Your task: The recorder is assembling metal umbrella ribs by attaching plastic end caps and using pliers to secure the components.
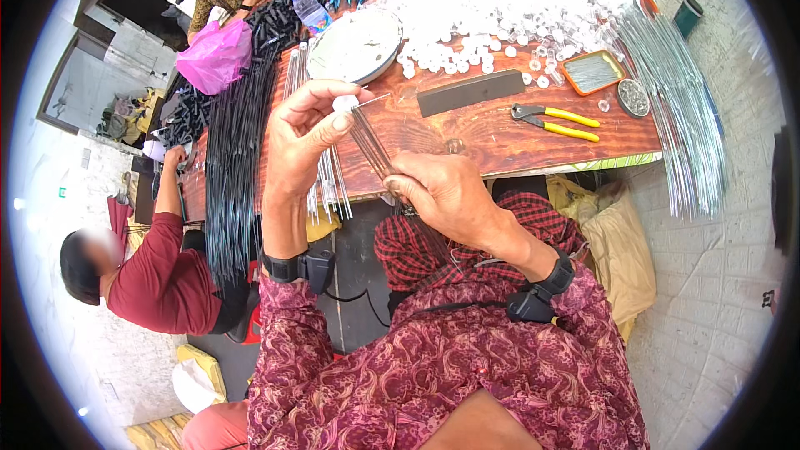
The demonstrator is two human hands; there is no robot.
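Thin metal rods (371,143), gathered into a small bundle, are held between the 2 hands above the near edge of the table (500,146). The right hand (442,192) is closed around the lower end of the bundle, fingers curled tight, so the rods fan slightly upward from the fist. The left hand (304,137) is raised beside the upper ends, with a small white cap (344,103) pinched between thumb and forefinger and touching or nearly touching one rod tip; exact contact cannot be told.

The rods are judged light, stiff yet springy, smooth and liable to slide against one another, so a firm wrap low on the bundle seems the sound hold, with the tips left free. The cap looks light, hard and easily dropped; a fingertip pinch at its sides suits it.

Farther out on the table, a heap of white caps (500,21) is spread, with a round metal dish (357,46) to its left, a dark flat bar (471,92) and yellow-handled pliers (554,121) nearer. Long bundles of silvery rods (679,108) hang off the right end, dark ones (233,158) off the left, where 2 other persons are seated.
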